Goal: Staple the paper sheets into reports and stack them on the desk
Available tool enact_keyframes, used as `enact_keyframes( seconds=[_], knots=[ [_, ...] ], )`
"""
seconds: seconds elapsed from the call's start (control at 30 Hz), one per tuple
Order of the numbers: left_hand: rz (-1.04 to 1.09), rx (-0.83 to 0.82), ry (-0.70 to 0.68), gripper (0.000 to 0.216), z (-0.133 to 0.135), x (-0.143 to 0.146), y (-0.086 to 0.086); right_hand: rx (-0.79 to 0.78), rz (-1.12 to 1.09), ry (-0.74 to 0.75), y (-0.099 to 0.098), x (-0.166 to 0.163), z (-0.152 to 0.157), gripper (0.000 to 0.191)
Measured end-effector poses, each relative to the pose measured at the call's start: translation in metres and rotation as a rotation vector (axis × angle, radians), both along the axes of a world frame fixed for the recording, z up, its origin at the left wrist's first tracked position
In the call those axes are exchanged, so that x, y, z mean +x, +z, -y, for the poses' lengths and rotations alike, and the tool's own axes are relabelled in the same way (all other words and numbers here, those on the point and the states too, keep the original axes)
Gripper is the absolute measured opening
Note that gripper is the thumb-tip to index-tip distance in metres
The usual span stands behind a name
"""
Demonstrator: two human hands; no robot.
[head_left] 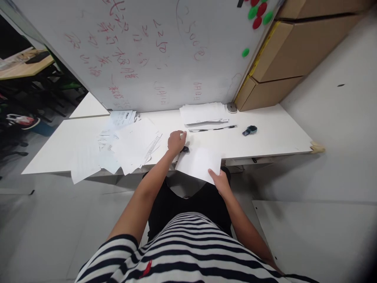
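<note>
From my feed, the left hand (176, 141) sits a little in from the front edge of the surface (273, 137), near its middle, fingers curled into a loose fist; a small black object (185, 149) pokes out right under the knuckles on the side toward the right hand, touching or all but touching them, and I cannot tell whether the fingers actually grip it; the right hand (220, 181) is nearer to me, just off the front edge, pinching the near right corner of a white sheet (198, 162) between thumb and fingers; that sheet lies tilted, its far left corner up by the left hand and the black object, its near part hanging over the front edge above the lap; so the sheet's long axis runs on a diagonal from the left hand down to the right hand, and the black object is far nearer the left hand than the right; further out, a loose pile of papers (129, 147) spreads toward the left end of the surface, some overhanging the front edge; toward the back edge lies a neat stack (203, 113) with a pen (212, 128) in front of it, long axis along the edge; a dark blue object (249, 130) rests well apart toward the right end
</note>
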State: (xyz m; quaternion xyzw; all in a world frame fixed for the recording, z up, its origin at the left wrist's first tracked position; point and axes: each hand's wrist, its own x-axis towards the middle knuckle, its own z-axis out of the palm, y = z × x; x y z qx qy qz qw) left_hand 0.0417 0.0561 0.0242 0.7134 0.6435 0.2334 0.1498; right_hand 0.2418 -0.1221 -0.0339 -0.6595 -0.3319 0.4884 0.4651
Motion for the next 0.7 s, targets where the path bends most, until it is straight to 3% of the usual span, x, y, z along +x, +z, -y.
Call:
enact_keyframes(
  seconds=[0.07,0.17,0.3,0.47,0.7],
  knots=[
    [0.051,0.109,-0.047,0.048,0.006,-0.01,0.005,0.006,-0.005,-0.001,0.002,0.0,0.001,0.039],
    [-0.049,0.25,-0.252,0.041,0.018,-0.031,0.006,0.006,-0.002,-0.002,0.003,0.001,0.002,0.039],
    [-0.213,0.133,-0.415,0.048,0.028,-0.056,-0.007,0.016,-0.031,-0.02,0.007,0.0,0.003,0.04],
    [-0.207,0.117,-0.303,0.045,0.027,-0.063,-0.027,0.001,-0.044,-0.005,0.011,-0.003,0.004,0.045],
    [-0.178,0.137,-0.2,0.035,0.022,-0.065,-0.035,-0.018,-0.042,-0.025,0.01,0.0,0.011,0.044]
  ],
)
